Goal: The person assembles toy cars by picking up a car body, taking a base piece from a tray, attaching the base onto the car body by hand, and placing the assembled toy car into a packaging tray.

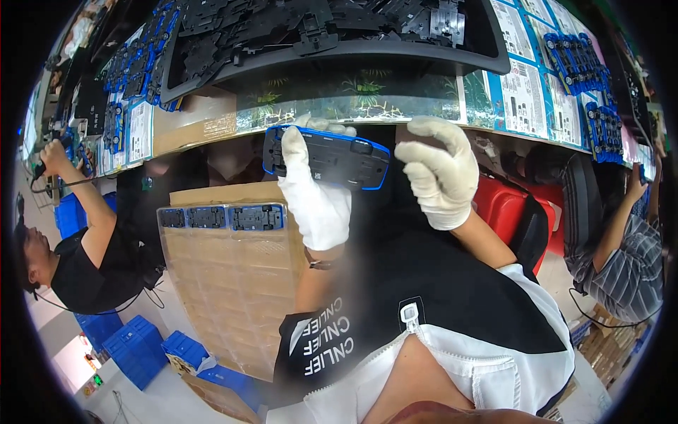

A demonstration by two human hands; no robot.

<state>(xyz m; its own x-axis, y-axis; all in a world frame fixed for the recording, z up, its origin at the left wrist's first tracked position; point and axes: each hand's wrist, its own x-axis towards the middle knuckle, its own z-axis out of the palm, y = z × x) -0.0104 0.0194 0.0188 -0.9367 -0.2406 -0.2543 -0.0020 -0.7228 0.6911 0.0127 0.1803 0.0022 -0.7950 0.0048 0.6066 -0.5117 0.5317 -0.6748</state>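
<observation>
My left hand (316, 185), in a white glove, grips a blue toy car (332, 157) turned underside up, showing its black chassis. It is held level just below the table edge. My right hand (443, 169), also in a white glove, hovers close to the car's right end with fingers curled and holds nothing. A black tray (424, 55) of black plastic parts sits on the table above both hands.
To the left a cardboard box (233, 297) carries a row of blue cars (222, 217) on its top edge. More blue cars (579, 60) lie on printed sheets at the right. One person works at the left (78, 254), another at the right (628, 240). Blue crates (134, 350) stand on the floor.
</observation>
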